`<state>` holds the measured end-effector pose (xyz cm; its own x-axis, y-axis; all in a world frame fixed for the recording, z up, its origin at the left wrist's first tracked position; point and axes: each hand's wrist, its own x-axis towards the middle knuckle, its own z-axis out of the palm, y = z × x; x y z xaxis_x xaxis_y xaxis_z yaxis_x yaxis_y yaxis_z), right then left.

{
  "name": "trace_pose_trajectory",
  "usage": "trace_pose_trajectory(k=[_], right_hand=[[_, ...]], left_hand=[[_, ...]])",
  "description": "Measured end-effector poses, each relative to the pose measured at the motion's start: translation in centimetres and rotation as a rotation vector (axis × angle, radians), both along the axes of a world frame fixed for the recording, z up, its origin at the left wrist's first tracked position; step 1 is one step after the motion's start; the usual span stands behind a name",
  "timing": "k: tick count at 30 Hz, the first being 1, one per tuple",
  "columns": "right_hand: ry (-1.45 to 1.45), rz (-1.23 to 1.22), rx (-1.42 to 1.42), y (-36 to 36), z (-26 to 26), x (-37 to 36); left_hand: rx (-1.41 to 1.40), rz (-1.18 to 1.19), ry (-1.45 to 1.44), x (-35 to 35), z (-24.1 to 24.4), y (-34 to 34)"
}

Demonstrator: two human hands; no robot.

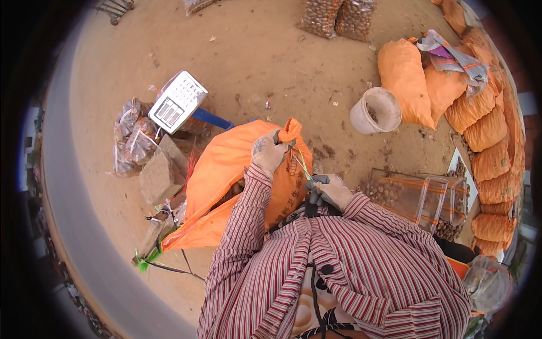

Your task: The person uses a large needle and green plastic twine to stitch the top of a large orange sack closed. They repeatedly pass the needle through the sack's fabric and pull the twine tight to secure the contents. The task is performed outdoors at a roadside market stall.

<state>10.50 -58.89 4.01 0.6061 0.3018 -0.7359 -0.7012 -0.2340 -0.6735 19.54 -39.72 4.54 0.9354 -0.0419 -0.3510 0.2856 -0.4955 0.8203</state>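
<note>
A filled orange woven sack (237, 148) lies before me, with a long opening along its side that shows brownish contents. My left hand (271, 151), in a worn coated glove, is closed around the gathered neck of the sack, whose end sticks up above the fingers. Pale green and white ties (301, 163) run from the neck to my right hand (329, 190). That hand, gloved too, pinches their lower ends near my waist, at the sack's right edge.
A digital scale display (178, 101) on a blue post stands beyond the sack. Bagged goods (135, 135) and a stone block (159, 178) lie left. To the right are a white bucket (375, 111), full orange sacks (404, 80) and a frame with a clear bag (423, 195).
</note>
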Motion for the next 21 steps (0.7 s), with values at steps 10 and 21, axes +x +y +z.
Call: trace_pose_trajectory(k=[10,21], right_hand=[[0.122,-0.069,0.111,1.6,2.2,0.4],[0.249,-0.204,0.123,3.6,2.4,0.2]], left_hand=[[0.079,-0.090,0.132,2.2,0.5,0.3],[-0.070,-0.053,-0.001,1.5,-2.3,0.5]])
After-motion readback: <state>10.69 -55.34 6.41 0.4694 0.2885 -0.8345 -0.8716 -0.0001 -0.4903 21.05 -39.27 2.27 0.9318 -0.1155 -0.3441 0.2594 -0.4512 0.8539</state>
